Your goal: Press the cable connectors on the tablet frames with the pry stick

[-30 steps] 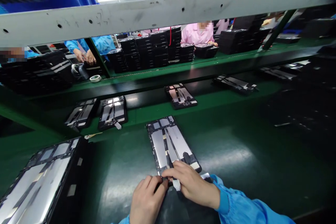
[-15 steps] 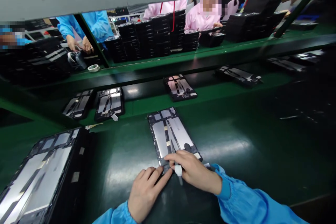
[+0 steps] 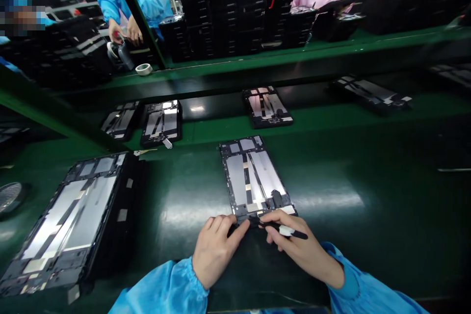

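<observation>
An opened tablet [image 3: 235, 171] lies on the green bench in front of me, its silver back plate, dark flat cables and black frame exposed. My left hand [image 3: 217, 250] grips its lower left corner, fingers curled at the side and thumb on the bottom edge. In my right hand [image 3: 298, 245] is a pair of slim black tweezers [image 3: 289, 232] with a white band, pinched between thumb and fingers. The tip of the tweezers points left at the tablet's bottom edge, close to my left thumb. Fingers partly hide what the tip touches.
At left stands a stack of similar tablets [image 3: 73, 206]. More tablets lie along the back strip, one [image 3: 268, 107] straight behind mine. A tape roll [image 3: 143, 69] sits on the ledge. Beyond, people in blue and pink work behind tall black stacks [image 3: 235, 19]. A green post [image 3: 66, 113] slants at left.
The tweezers have swung from pointing up over the tablet to lying nearly level at its bottom edge. My right hand has turned with them. The view has shifted, showing more at the left.
</observation>
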Demonstrator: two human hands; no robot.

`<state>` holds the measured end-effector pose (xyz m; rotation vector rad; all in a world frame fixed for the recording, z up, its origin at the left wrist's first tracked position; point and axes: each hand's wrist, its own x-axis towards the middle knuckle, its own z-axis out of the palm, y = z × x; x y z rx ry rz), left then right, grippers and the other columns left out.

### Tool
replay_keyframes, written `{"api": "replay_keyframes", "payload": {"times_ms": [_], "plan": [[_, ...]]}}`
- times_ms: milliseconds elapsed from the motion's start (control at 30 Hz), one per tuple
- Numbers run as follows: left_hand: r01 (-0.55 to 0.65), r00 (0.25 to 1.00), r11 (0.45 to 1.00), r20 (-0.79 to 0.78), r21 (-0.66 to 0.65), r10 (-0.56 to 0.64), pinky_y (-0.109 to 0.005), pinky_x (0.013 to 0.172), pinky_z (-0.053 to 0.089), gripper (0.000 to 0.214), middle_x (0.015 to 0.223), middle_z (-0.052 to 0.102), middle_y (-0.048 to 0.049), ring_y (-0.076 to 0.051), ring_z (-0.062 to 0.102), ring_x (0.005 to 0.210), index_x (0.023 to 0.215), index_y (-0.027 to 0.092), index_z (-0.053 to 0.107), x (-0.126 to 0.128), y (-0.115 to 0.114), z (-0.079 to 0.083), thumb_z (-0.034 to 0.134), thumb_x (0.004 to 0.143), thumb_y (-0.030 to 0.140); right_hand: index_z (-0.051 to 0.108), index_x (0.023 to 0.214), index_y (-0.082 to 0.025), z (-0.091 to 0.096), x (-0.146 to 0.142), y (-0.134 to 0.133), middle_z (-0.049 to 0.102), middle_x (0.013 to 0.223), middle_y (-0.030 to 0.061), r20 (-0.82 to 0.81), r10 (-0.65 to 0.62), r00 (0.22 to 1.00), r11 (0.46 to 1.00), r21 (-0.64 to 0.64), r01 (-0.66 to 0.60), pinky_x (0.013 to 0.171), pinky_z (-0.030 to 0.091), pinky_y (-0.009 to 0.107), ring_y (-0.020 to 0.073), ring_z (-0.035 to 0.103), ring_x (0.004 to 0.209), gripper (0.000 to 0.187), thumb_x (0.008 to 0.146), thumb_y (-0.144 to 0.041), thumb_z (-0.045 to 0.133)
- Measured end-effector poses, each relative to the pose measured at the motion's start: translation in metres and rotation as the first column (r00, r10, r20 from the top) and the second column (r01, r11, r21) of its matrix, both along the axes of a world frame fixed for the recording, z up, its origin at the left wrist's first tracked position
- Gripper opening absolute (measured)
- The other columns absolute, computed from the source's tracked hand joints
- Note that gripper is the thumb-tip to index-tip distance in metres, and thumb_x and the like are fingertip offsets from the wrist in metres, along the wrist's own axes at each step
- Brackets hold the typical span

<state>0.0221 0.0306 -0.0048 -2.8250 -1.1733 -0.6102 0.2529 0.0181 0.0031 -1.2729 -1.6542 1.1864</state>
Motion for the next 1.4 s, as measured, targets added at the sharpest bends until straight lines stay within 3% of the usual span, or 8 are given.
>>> {"api": "replay_keyframes", "payload": {"times_ms": [167,467,633,833,933,1067,1200,1400], "plan": [[0.006,1.000,1.000,0.016,-0.004,-0.006,-0.031,0.071,0.044,0.029,0.100,0.060,-0.0070,-0.019,0.055,0.086,0.124,0.022,0.060,-0.001,0.001,0.000,0.045,0.100,0.017,0.066,0.096,-0.021,0.000,-0.002,0.003,0.065,0.064,-0.0009,0.028,-0.006,1.000,1.000,0.003,0.006,0.049,0.051,0.024,0.0142,0.062,0.051,0.019,0.096,-0.035,0.054],[0.043,0.999,0.999,0.020,-0.023,-0.043,-0.033,0.075,0.046,0.033,0.107,0.061,-0.0083,-0.020,0.057,0.092,0.127,0.022,0.058,-0.005,0.003,0.000,0.045,0.099,0.013,0.066,0.094,-0.019,-0.011,0.016,0.004,0.065,0.058,-0.0015,0.027,-0.155,0.988,0.988,-0.020,0.155,0.043,0.048,0.022,0.0120,0.057,0.042,0.023,0.096,-0.038,0.053],[0.123,0.991,0.992,0.057,-0.002,-0.123,-0.032,0.081,0.046,0.031,0.115,0.064,-0.0084,-0.019,0.058,0.101,0.125,0.021,0.060,-0.015,0.006,-0.001,0.046,0.099,0.012,0.070,0.105,-0.021,-0.004,0.008,0.003,0.071,0.072,0.0017,-0.013,-0.005,1.000,1.000,-0.028,0.005,0.050,0.054,0.023,0.0127,0.063,0.052,0.022,0.096,-0.035,0.056],[0.112,0.987,0.994,0.113,0.020,-0.113,-0.031,0.078,0.047,0.026,0.112,0.066,-0.0070,-0.018,0.059,0.097,0.121,0.022,0.063,-0.014,0.010,-0.002,0.048,0.100,0.017,0.069,0.105,-0.022,0.002,0.000,0.007,0.074,0.102,0.0062,0.011,0.131,0.991,0.988,0.084,-0.132,0.070,0.059,0.027,0.0167,0.071,0.077,0.018,0.098,-0.030,0.054],[0.105,0.988,0.994,0.109,0.015,-0.106,-0.032,0.078,0.047,0.025,0.112,0.066,-0.0066,-0.019,0.060,0.097,0.120,0.022,0.063,-0.013,0.011,-0.001,0.048,0.100,0.017,0.068,0.104,-0.021,0.003,0.000,0.008,0.073,0.100,0.0065,-0.003,0.155,0.988,0.986,0.057,-0.155,0.067,0.059,0.026,0.0171,0.071,0.079,0.018,0.098,-0.031,0.053],[0.123,0.988,0.992,0.100,-0.010,-0.122,-0.033,0.082,0.047,0.027,0.118,0.065,-0.0082,-0.020,0.058,0.105,0.124,0.019,0.061,-0.015,-0.004,0.003,0.049,0.100,0.017,0.066,0.100,-0.021,0.002,0.003,0.000,0.070,0.085,0.0038,-0.073,0.078,0.994,0.987,-0.133,-0.087,0.052,0.055,0.023,0.0154,0.068,0.068,0.019,0.094,-0.037,0.059],[0.307,0.950,0.951,0.069,-0.045,-0.303,-0.031,0.081,0.047,0.028,0.120,0.066,-0.0044,-0.018,0.058,0.105,0.122,0.020,0.063,-0.014,-0.029,0.004,0.044,0.101,0.016,0.064,0.091,-0.020,0.000,0.009,-0.014,0.066,0.073,0.0012,-0.035,0.085,0.996,0.956,-0.278,-0.091,0.053,0.053,0.024,0.0153,0.065,0.062,0.019,0.093,-0.039,0.059],[0.390,0.919,0.917,-0.033,-0.078,-0.393,-0.031,0.078,0.047,0.028,0.123,0.065,-0.0028,-0.020,0.057,0.103,0.121,0.023,0.064,-0.008,-0.040,0.001,0.044,0.102,0.020,0.059,0.082,-0.020,0.002,0.008,-0.024,0.063,0.074,0.0005,0.215,0.132,0.968,0.983,-0.156,-0.099,0.056,0.045,0.028,0.0172,0.061,0.063,0.013,0.089,-0.031,0.063]]}}
